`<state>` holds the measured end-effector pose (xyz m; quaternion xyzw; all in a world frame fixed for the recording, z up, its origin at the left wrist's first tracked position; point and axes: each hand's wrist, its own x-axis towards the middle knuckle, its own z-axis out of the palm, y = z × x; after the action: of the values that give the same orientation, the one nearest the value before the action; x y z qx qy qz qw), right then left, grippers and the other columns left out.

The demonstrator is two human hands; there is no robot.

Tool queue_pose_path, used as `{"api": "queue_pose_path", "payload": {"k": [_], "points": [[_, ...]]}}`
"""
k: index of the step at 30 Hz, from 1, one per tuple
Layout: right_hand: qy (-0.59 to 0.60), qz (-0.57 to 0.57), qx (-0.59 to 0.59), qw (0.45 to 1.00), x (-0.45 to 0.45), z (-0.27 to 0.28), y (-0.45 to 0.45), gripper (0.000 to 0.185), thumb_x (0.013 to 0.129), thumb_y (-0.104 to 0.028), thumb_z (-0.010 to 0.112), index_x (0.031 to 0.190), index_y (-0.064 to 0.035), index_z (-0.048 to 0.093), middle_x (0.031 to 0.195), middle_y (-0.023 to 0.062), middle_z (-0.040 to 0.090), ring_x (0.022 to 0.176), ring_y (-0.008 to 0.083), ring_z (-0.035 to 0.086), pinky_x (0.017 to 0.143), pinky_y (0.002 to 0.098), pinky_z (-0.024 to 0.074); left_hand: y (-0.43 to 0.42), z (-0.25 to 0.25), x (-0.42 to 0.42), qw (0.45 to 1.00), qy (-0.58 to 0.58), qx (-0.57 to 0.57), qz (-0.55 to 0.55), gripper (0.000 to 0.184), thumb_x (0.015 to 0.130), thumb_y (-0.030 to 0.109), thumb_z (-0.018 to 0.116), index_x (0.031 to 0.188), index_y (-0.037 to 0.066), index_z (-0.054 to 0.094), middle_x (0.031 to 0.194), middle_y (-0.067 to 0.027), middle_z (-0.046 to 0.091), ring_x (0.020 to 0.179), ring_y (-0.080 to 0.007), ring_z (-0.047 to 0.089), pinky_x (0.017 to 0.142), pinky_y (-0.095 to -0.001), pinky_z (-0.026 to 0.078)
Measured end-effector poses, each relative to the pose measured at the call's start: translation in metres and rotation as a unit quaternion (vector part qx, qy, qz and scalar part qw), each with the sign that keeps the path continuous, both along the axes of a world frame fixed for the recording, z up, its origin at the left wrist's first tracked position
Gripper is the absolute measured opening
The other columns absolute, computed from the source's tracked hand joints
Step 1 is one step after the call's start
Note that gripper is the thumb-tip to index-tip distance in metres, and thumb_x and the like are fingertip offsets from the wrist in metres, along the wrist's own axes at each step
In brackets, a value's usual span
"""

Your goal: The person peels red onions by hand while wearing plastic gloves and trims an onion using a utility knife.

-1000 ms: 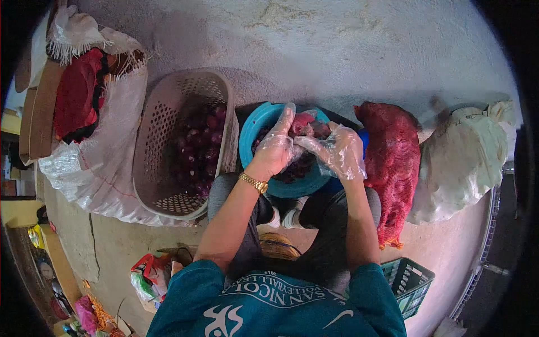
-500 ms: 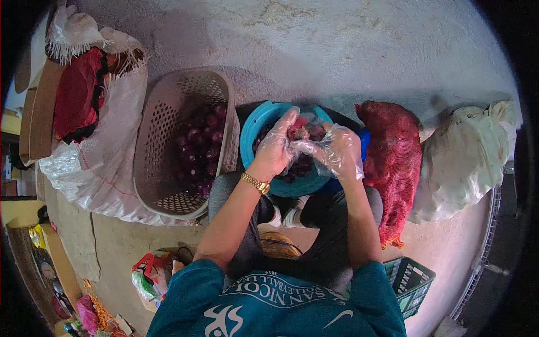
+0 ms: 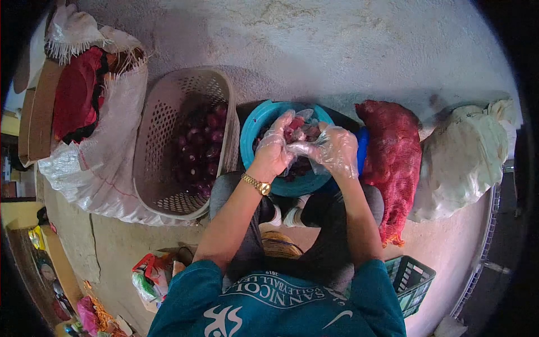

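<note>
Both of my hands wear clear plastic gloves and meet over a turquoise basin [image 3: 251, 135] that holds dark red onions and skins. My left hand [image 3: 273, 150], with a gold watch on its wrist, is closed around a red onion [image 3: 296, 133] with loose skin on it. Against the onion's right side, my right hand [image 3: 338, 150] has its fingers curled and its thumb stretched toward the left hand. Whatever lies inside the right fingers is hidden by the glove. The onion is partly covered by the fingers and wrinkled plastic.
Left of the basin stands a beige perforated basket [image 3: 151, 135] with several purple onions [image 3: 199, 143]. A red mesh sack [image 3: 391, 157] and a whitish sack [image 3: 460, 163] lean at right. A white woven sack [image 3: 112, 174] is far left; a green crate [image 3: 412, 283] sits behind right.
My right hand has turned slightly at the onion, its fingers curling more. The left hand keeps its hold and has barely moved.
</note>
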<state>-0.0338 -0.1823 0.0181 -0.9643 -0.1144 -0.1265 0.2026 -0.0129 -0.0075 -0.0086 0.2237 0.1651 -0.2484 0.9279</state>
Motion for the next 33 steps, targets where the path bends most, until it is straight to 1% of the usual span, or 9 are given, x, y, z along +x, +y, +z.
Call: {"api": "queue_pose_path", "payload": {"k": [7,9,14,16,19,22,25,30,33], "points": [[-0.011,0.006,-0.006,1.0,0.0,0.007,-0.002,0.075,0.067,-0.076,0.069,0.089,-0.0038,0.068,0.069,0.0177,0.065,0.065,0.0363,0.067,0.059,0.0447,0.0515,-0.005,0.007,0.001,0.999,0.006,0.051,-0.009,0.024,0.096,0.029,0.066,0.102,0.006,0.064,0.087,-0.0044,0.065,0.069,-0.0145,0.061,0.06,-0.0289,0.055],[0.007,0.002,-0.018,1.0,0.0,0.007,-0.001,0.074,0.062,-0.068,0.078,0.09,-0.0007,0.07,0.068,0.0183,0.063,0.068,0.0387,0.066,0.06,0.044,0.0509,-0.005,0.007,-0.001,0.998,0.016,0.058,-0.007,0.024,0.096,0.03,0.066,0.102,0.006,0.065,0.087,-0.0042,0.065,0.069,-0.0147,0.061,0.06,-0.0294,0.055],[-0.027,0.007,0.02,0.999,-0.002,-0.005,-0.001,0.073,0.064,-0.065,0.08,0.096,0.0,0.072,0.069,0.0168,0.065,0.066,0.0357,0.068,0.058,0.0416,0.0515,-0.003,-0.005,0.001,0.999,-0.004,0.041,-0.028,0.025,0.096,0.031,0.066,0.102,0.006,0.066,0.087,-0.0039,0.065,0.071,-0.0151,0.061,0.062,-0.0309,0.056],[-0.044,0.005,0.024,0.999,-0.003,-0.008,0.0,0.073,0.064,-0.064,0.08,0.098,0.0002,0.072,0.069,0.0164,0.066,0.065,0.0347,0.068,0.058,0.0408,0.0517,-0.006,-0.005,0.002,0.998,0.023,0.06,0.008,0.028,0.097,0.031,0.064,0.101,0.003,0.065,0.084,-0.0059,0.063,0.069,-0.0155,0.062,0.054,-0.029,0.057],[-0.059,0.002,0.038,0.998,-0.002,-0.01,0.003,0.07,0.065,-0.062,0.08,0.097,-0.0001,0.072,0.069,0.0161,0.066,0.063,0.0341,0.067,0.057,0.0404,0.0515,-0.006,-0.006,0.002,0.998,0.029,0.056,0.017,0.027,0.097,0.031,0.064,0.101,0.004,0.065,0.082,-0.0059,0.062,0.068,-0.0156,0.062,0.053,-0.0284,0.057],[-0.053,0.011,0.041,0.998,0.0,-0.018,0.003,0.069,0.069,-0.068,0.074,0.088,-0.0018,0.067,0.066,0.015,0.063,0.06,0.0332,0.066,0.053,0.0407,0.0498,-0.004,-0.013,0.002,0.999,0.017,0.042,0.011,0.026,0.097,0.03,0.064,0.1,0.004,0.065,0.085,-0.0055,0.062,0.068,-0.0158,0.061,0.053,-0.0302,0.057],[-0.032,0.01,0.055,0.998,-0.001,-0.023,0.006,0.07,0.071,-0.067,0.073,0.092,-0.0008,0.068,0.068,0.0157,0.065,0.063,0.0338,0.067,0.056,0.0415,0.0511,-0.006,-0.012,-0.001,0.997,0.027,0.06,0.034,0.022,0.099,0.028,0.062,0.104,0.007,0.065,0.087,-0.0029,0.064,0.071,-0.0135,0.059,0.062,-0.0287,0.053],[0.013,-0.006,0.054,0.998,-0.002,-0.033,0.011,0.07,0.074,-0.067,0.07,0.101,-0.0015,0.071,0.073,0.017,0.068,0.066,0.0346,0.068,0.06,0.0425,0.0526,-0.005,-0.018,-0.001,0.998,0.025,0.029,0.056,0.026,0.101,0.029,0.059,0.109,0.006,0.065,0.088,-0.0034,0.065,0.072,-0.0131,0.06,0.062,-0.0286,0.053],[-0.03,-0.003,0.056,0.998,-0.004,-0.029,0.008,0.072,0.075,-0.07,0.067,0.1,-0.0022,0.071,0.073,0.0178,0.068,0.067,0.0354,0.068,0.059,0.0423,0.0521,-0.002,-0.023,-0.002,0.999,-0.005,-0.005,0.035,0.03,0.102,0.031,0.057,0.112,0.005,0.065,0.09,-0.0046,0.066,0.074,-0.0136,0.062,0.063,-0.0288,0.054]]}}
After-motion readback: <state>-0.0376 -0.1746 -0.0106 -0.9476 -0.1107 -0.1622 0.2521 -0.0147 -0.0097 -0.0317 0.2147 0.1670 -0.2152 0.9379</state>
